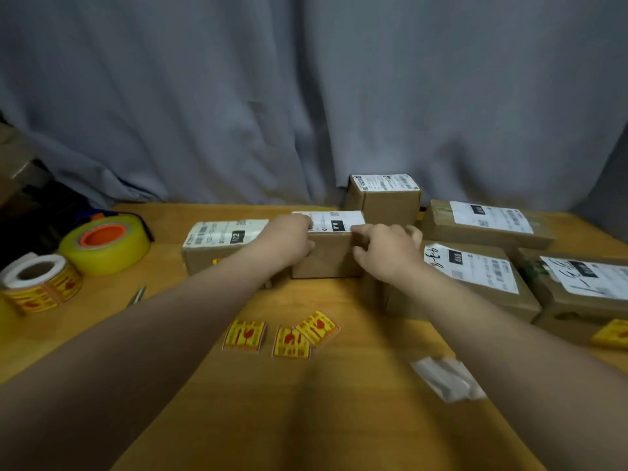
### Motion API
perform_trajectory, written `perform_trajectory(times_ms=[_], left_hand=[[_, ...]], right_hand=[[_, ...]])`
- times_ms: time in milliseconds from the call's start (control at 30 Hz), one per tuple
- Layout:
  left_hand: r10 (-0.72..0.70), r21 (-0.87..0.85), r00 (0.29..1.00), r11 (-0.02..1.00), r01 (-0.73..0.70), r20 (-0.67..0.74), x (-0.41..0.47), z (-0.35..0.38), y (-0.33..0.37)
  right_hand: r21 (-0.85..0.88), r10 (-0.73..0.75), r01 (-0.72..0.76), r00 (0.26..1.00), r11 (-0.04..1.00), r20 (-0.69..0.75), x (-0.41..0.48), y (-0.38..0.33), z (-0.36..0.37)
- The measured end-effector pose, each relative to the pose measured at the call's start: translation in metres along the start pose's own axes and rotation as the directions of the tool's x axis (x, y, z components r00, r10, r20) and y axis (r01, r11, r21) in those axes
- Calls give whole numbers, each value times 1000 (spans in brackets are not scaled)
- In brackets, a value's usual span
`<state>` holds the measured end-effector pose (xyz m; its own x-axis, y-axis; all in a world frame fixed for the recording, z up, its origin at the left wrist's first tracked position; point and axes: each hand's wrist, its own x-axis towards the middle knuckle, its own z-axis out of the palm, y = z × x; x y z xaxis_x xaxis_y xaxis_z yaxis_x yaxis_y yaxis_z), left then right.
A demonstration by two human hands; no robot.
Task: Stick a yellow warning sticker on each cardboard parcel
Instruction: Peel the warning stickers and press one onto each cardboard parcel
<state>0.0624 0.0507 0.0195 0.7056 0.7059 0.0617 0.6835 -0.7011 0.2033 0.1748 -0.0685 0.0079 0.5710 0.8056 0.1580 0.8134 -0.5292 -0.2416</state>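
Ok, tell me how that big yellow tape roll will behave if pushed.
The tape roll lies roughly flat, orange core up, so it would probably slide rather than roll. It looks thick and full, so likely heavy and stiff. Set on edge, it could roll.

We read "010", white on a black patch, on the white label (334, 222) of the middle parcel (329, 260). Over on the left parcel (200, 261), the label's black patch (238, 236) looks like "122" to us. There's "010" again on the back right parcel (438, 226), and once more on the near right parcel (482, 270), beside handwritten digits we can't make out. The far right parcel (577, 309) carries handwriting too, blurred. Fine print, barcodes and the loose stickers (244, 336) are unreadable.
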Motion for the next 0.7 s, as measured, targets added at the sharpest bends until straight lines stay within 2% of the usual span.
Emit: perform_trajectory(times_ms=[133, 333, 400, 500, 533, 600, 633, 700], left_hand=[[-2, 31, 1000, 1000, 2, -2, -35, 11, 7], [3, -28, 999, 1000, -4, -52, -83, 11, 7], [-1, -85, 998, 996, -4, -60, -94, 11, 5], [-79, -277, 988, 960, 39, -134, -107, 15, 3], [-134, -361, 978, 930, 67, -163, -111, 20, 2], [-237, -480, 953, 869, 119, -192, -121, 35, 1], [-246, -468, 952, 873, 137, -180, -125, 45, -1], [-190, -270, 978, 949, 162, -83, -128, 64, -3]], right_hand=[[-32, -34, 34, 999, 999, -6, -30, 0, -4], [-26, -64, 63, 998, 998, -30, -69, -1, -5], [-2, -59, 59, 998, 998, -26, -77, -1, -4], [46, -17, 17, 1000, 999, -15, -84, -1, 2], [72, 0, 5, 997, 997, -73, -88, -1, 6], [204, 21, 37, 961, 978, -276, -97, 0, 16], [298, 31, 74, 943, 952, -332, -103, 0, 21], [452, 47, 80, 963, 888, -264, -111, -3, 34]])
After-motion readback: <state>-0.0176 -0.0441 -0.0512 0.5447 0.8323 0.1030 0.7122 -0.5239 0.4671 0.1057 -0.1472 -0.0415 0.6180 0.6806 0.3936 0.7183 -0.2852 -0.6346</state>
